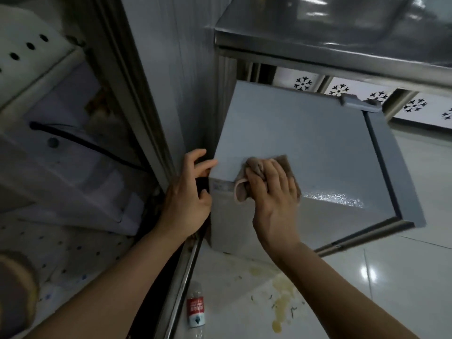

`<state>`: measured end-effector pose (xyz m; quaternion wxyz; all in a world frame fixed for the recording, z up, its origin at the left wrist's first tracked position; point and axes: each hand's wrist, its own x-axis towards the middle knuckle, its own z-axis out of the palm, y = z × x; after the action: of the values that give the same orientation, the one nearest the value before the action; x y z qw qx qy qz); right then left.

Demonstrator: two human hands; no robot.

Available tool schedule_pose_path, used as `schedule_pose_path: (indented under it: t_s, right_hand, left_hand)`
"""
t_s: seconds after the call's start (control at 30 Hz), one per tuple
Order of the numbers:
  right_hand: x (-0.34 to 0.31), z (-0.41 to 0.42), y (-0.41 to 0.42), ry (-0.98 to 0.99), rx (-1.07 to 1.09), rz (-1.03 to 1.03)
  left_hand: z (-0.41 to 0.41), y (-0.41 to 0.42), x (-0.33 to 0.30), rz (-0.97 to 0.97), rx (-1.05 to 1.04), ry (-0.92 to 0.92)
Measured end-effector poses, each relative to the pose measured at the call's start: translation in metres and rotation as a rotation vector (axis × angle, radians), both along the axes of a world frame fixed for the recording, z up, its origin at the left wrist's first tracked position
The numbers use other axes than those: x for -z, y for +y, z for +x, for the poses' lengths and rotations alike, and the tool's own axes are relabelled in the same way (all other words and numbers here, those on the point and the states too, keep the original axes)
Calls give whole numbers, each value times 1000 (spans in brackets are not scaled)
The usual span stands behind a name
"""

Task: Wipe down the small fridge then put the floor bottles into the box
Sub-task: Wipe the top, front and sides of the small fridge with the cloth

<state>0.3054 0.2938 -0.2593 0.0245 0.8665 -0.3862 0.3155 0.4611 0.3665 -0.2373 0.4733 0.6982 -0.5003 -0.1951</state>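
The small grey fridge [305, 133] stands on the floor below a steel counter, seen from above. My right hand [271, 192] presses a crumpled brown cloth [247, 178] against the near left edge of the fridge top, fingers curled over the cloth. My left hand [188, 189] grips the fridge's near left corner, with the thumb on the top and the fingers down in the dark gap beside it. A clear plastic bottle with a red label [195, 310] lies on the floor below the fridge. No box is in view.
A steel counter [330, 45] overhangs the fridge at the back. On the left an open cabinet with a perforated white shelf [73, 245] holds pale containers. The white floor tiles [403, 277] carry a yellowish spill [281, 302] and scattered debris near the bottle.
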Motion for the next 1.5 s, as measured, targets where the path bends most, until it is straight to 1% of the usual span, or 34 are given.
schedule_pose_path:
  t_s: [0.07, 0.1, 0.23, 0.33, 0.5, 0.6, 0.67, 0.77, 0.9, 0.97, 1.0, 1.17, 1.23, 1.3, 1.4, 1.47, 1.5]
  right_hand:
    - [-1, 19, 5, -20, -38, -13]
    - [-2, 27, 8, -24, -62, -16]
    - [-4, 48, 7, 27, -174, -80]
    - [4, 49, -3, 92, -231, -227]
    - [40, 41, -19, 155, -350, -589]
    - [73, 36, -25, 239, -407, -711]
    - [98, 30, -28, 318, -426, -753]
    - [134, 22, -30, 425, -414, -793]
    - [152, 8, -38, 473, -394, -836]
    - [144, -3, -41, 447, -385, -846]
    - [136, -7, -42, 399, -367, -836]
    - [85, -13, -48, -52, -174, -818]
    - [93, -14, -49, -114, -140, -819]
    - [129, -24, -49, -62, -152, -812]
    - [185, -56, -47, 194, -202, -807]
    - [185, -76, -48, 321, -225, -817]
    - [174, -82, -49, 338, -223, -836]
  left_hand:
    - [5, 5, 6, -30, -25, 76]
    - [8, 11, 10, -42, -43, 77]
    - [15, 26, 30, -116, -118, -29]
    - [17, 25, 39, -195, -137, -69]
    - [17, 19, 53, -357, -107, -71]
    - [21, 16, 62, -453, -70, -93]
    - [23, 14, 69, -473, -62, -154]
    - [19, 10, 77, -465, -15, -317]
    - [9, -8, 79, -482, 86, -515]
    - [7, -17, 77, -505, 92, -547]
    - [8, -21, 77, -526, 86, -553]
    - [4, -33, 79, -640, 0, -605]
    - [-1, -34, 81, -655, -45, -627]
    - [-6, -34, 82, -647, -80, -649]
    - [-10, -31, 85, -623, -73, -676]
    - [-13, -28, 86, -558, -110, -741]
    - [-15, -27, 86, -525, -153, -794]
